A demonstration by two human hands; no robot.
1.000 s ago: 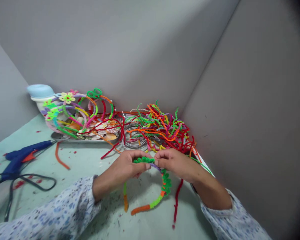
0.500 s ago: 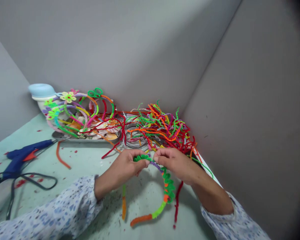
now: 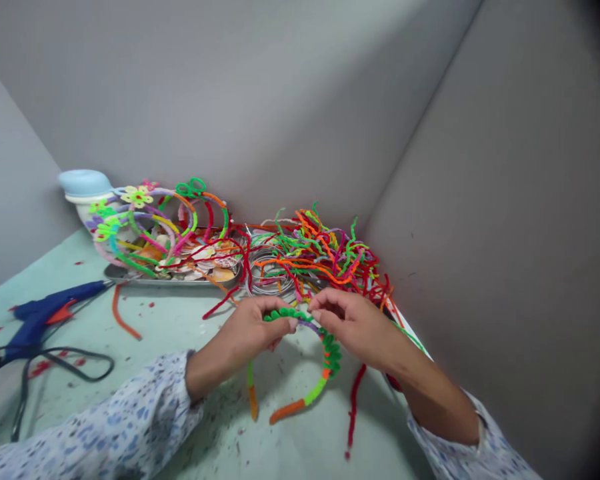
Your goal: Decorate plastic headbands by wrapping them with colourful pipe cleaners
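A headband (image 3: 313, 395) wrapped in orange, lime, green and purple pipe cleaner arches between my hands, its two ends hanging toward me. Green scalloped loops (image 3: 332, 353) run along its right side and over its top. My left hand (image 3: 253, 328) pinches the top left of the band between thumb and fingers. Just right of it, my right hand (image 3: 353, 325) has thumb and forefinger pinched together at the top, by the green loops; the fingertips partly hide what they grip.
A metal tray (image 3: 180, 283) of shells stands at the back left, with finished headbands (image 3: 137, 195) over it. Tangled pipe cleaners (image 3: 330, 257) lie behind my hands. On the left are a blue glue gun (image 3: 43, 317) and its cord. A red pipe cleaner (image 3: 353, 413) lies right.
The headband has risen and tilted, its orange end now higher. My right hand has moved slightly up, and the green loops now span the top between my hands.
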